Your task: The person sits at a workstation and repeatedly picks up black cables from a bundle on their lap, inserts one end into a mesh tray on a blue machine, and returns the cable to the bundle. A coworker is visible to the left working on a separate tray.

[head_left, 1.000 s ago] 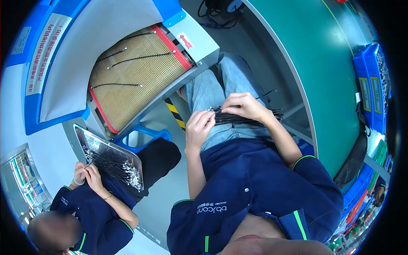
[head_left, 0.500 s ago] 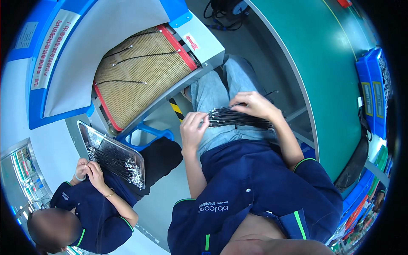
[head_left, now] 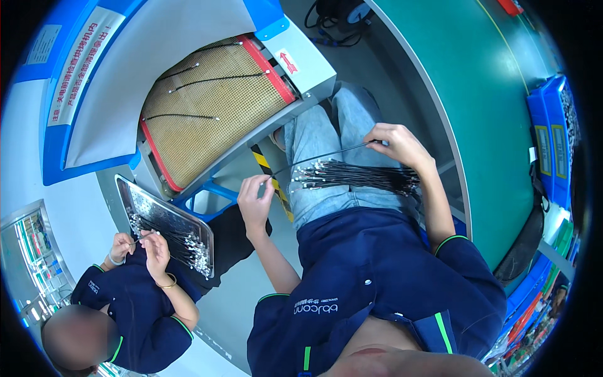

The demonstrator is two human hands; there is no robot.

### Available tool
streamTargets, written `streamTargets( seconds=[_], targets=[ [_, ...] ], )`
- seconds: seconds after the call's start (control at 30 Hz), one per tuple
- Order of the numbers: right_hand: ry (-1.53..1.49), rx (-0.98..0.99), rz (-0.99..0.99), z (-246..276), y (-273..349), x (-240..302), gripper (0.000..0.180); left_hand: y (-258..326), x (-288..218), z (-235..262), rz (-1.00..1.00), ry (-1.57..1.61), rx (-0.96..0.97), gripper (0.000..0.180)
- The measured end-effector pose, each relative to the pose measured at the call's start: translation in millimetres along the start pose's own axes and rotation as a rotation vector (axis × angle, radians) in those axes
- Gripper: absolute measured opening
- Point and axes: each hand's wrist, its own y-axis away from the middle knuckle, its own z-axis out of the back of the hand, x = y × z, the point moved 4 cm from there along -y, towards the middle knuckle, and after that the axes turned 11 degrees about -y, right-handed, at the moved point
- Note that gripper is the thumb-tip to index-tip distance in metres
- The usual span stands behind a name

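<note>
Over the lap, left hand (head_left: 254, 200) and right hand (head_left: 396, 141) pinching one thin black cable (head_left: 320, 155) taut, cable bundle (head_left: 355, 177) on jeans

Tan mesh conveyor belt (head_left: 207, 107) carrying three black cables; left of it below, perforated metal tray (head_left: 135, 198) on a co-worker's lap; right, green table (head_left: 477, 94).

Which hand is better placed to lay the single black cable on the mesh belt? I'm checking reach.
Probably the left hand: it pinches the single cable's end nearest the mesh belt. The right hand holds the far end, over the lap bundle.
</note>
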Motion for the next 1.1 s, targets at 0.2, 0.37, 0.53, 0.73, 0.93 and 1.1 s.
streamTargets(
  seconds=[0.2, 0.37, 0.53, 0.73, 0.93, 1.1],
  targets=[
    [-0.018, -0.075, 0.076, 3, -3, 2, 0.015, 9, 11, 13, 0.058, -0.022, -0.047, 0.011],
    [0.095, -0.138, 0.24, 7, -2, 7, 0.014, 9, 13, 15, 0.068, -0.001, -0.048, 0.012],
    [0.075, -0.204, 0.294, 6, 0, 6, 0.017, 10, 15, 18, 0.077, -0.001, -0.068, 0.012],
    [0.243, -0.162, 0.518, 11, 5, 17, 0.016, 11, 15, 21, 0.07, 0.006, -0.029, 0.011],
    [0.371, -0.198, 0.727, 12, 2, 30, 0.024, 14, 14, 27, 0.076, 0.018, -0.044, 0.012],
    [0.38, -0.276, 0.714, 17, 1, 28, 0.028, 8, 10, 29, 0.06, 0.044, -0.045, 0.01]
  ],
)
